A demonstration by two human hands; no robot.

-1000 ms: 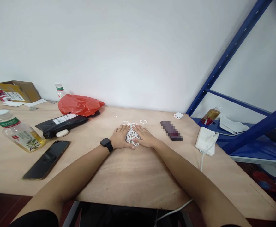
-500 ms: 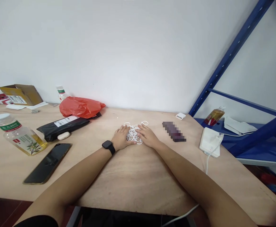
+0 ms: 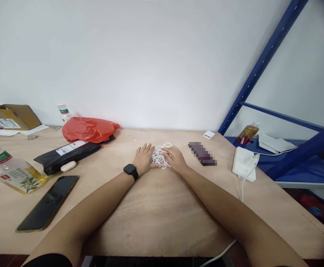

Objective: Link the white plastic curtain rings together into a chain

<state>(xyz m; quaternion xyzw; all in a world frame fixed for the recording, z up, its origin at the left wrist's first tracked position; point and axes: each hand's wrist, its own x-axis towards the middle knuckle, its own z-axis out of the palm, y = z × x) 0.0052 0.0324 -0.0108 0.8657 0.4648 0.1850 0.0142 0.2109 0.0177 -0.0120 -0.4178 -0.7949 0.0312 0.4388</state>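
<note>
A pile of small white rings (image 3: 159,156) lies on the wooden table (image 3: 156,215), near its middle. My left hand (image 3: 143,159) rests flat to the left of the pile with fingers stretched out, touching it. A black watch (image 3: 131,171) sits on that wrist. My right hand (image 3: 175,159) lies on the right side of the pile, fingers loosely curved over the rings. Neither hand lifts anything.
On the left are a red plastic bag (image 3: 88,129), a black parcel (image 3: 67,152), a white earbud case (image 3: 68,166), a phone (image 3: 48,202), a bottle (image 3: 10,170) and a cardboard box (image 3: 12,116). At right lie a dark blurred object (image 3: 202,153), a white charger (image 3: 244,164) and blue shelving (image 3: 275,122).
Both hands stay at the ring pile; the fingers have shifted slightly, gathering the rings closer. The view has tilted a little.
</note>
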